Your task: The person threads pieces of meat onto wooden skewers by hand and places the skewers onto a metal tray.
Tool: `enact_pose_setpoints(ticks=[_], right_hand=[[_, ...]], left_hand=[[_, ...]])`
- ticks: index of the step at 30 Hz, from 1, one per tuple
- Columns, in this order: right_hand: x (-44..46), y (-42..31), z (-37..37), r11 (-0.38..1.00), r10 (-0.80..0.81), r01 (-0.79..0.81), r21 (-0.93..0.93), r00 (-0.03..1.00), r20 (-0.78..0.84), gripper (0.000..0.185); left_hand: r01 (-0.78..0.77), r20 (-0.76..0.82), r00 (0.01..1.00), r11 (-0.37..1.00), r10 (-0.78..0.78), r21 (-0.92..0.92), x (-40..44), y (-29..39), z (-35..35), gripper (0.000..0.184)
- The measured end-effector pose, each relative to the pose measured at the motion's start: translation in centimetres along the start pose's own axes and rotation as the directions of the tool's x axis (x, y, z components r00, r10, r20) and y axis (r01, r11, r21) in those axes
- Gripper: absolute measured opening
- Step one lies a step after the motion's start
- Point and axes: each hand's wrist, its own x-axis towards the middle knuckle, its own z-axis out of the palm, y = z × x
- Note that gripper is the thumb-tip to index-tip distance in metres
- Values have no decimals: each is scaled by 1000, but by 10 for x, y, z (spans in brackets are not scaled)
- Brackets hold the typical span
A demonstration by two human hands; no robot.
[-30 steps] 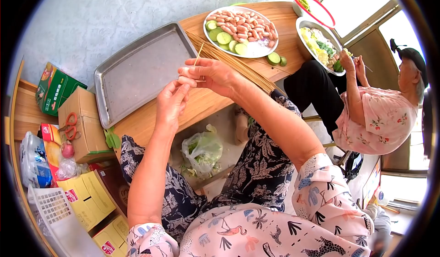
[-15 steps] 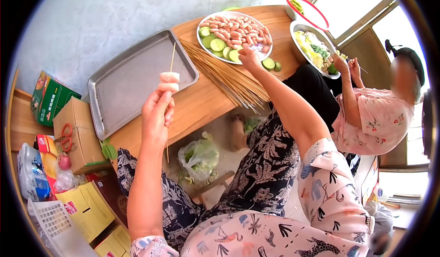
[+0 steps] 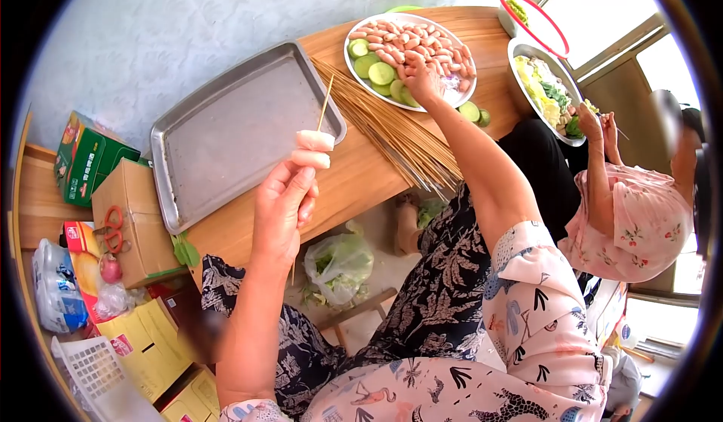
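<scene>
My left hand [image 3: 285, 207] is closed around a thin wooden skewer [image 3: 326, 104]. Two pale pink mini sausages [image 3: 313, 149] are threaded crosswise on it above my fingers, and its bare tip points up. My right hand [image 3: 423, 82] reaches over a white plate [image 3: 349, 54], its fingers drawn together among the small pink sausages [image 3: 410, 36]. Whatever is between those fingertips is hidden. Green cucumber slices [image 3: 381, 73] line the near left side of the plate. Many loose skewers [image 3: 392, 132] lie fanned out on the wooden table [image 3: 226, 230], between plate and tray.
A grey metal tray [image 3: 233, 124] rests on the table's left. At right, a person [image 3: 629, 211] holds a skewer near a bowl of vegetables [image 3: 544, 91]. A plastic bag of greens [image 3: 339, 268] is on the floor. Boxes and red scissors [image 3: 113, 228] are at left.
My right hand has moved from the plate's near edge, by the cucumber slices, farther in among the sausages. My left hand still holds the skewer with two sausages. The view has shifted slightly.
</scene>
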Motion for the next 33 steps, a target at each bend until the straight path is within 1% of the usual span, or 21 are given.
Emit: enact_pose_setpoints(ticks=[3,5,6,7,8,9,10,12,13,14,16,18,20,22,23,24,26,27,28,30,33], right_hand=[[0,11,-8,998,-17,14,55,999,51,39],[7,36,6,992,-114,119,34,986,-122,34],[4,28,-5,979,58,-38,198,994,-97,27],[3,16,-20,812,332,-313,493,942,52,25],[1,3,-36,492,518,-541,682,811,271,24],[-3,-1,-50,245,511,-573,783,762,398,20],[0,14,-51,37,346,-576,817,774,530,17],[-6,11,-63,-241,173,-593,768,753,635,14],[-8,5,-72,-302,-120,-609,733,788,604,10],[-11,-2,-77,-382,-64,-597,705,779,624,10],[-38,-53,-113,-314,-126,-596,739,798,589,15],[-57,-82,-132,-268,-270,-635,725,772,576,22],[-81,-109,-147,-255,-281,-652,714,757,590,24],[-108,-132,-162,-258,-350,-708,658,703,619,25],[-118,-139,-164,-284,-297,-712,642,702,647,27],[-126,-139,-164,-259,-340,-721,642,691,638,30],[-134,-143,-163,-164,-346,-735,658,667,660,21],[-137,-150,-162,-77,-306,-692,717,701,644,17],[-139,-156,-162,-78,-308,-695,715,699,645,17],[-140,-164,-162,-51,-207,-685,726,719,664,13],[-135,-169,-160,-60,-201,-691,721,716,669,15]], left_hand=[[-1,5,1000,1000,2,-10,0,0,0,12],[-12,1,1000,1000,12,-10,-1,2,1,12],[-19,-2,1000,1000,19,-9,-2,2,0,12],[-20,-3,1000,1000,20,-11,-3,3,-1,12],[-19,7,1000,1000,19,-20,-3,3,-2,12],[-19,20,1000,999,20,-30,-4,3,-3,12],[-25,24,999,999,26,-35,-4,3,-3,12],[-17,14,1000,999,18,-33,-3,3,-2,12],[-28,22,999,999,29,-40,-2,1,-3,12],[-38,33,999,999,39,-34,-1,-1,-4,12],[-57,44,997,998,58,-33,-1,-1,-5,12],[-54,42,998,998,55,-16,-4,0,-5,11],[-70,52,996,997,71,-19,-7,-1,-9,10],[-83,59,995,996,83,-13,-11,0,-11,10],[-81,70,994,997,80,3,-14,1,-11,10],[-80,82,994,997,78,20,-16,2,-12,11],[-74,89,994,996,69,50,-17,1,-15,11],[-69,102,993,995,61,78,-18,0,-17,11],[-68,98,993,995,60,80,-19,0,-17,11],[-67,104,993,994,58,88,-20,0,-17,11],[-47,115,993,996,39,71,-20,0,-15,10]])
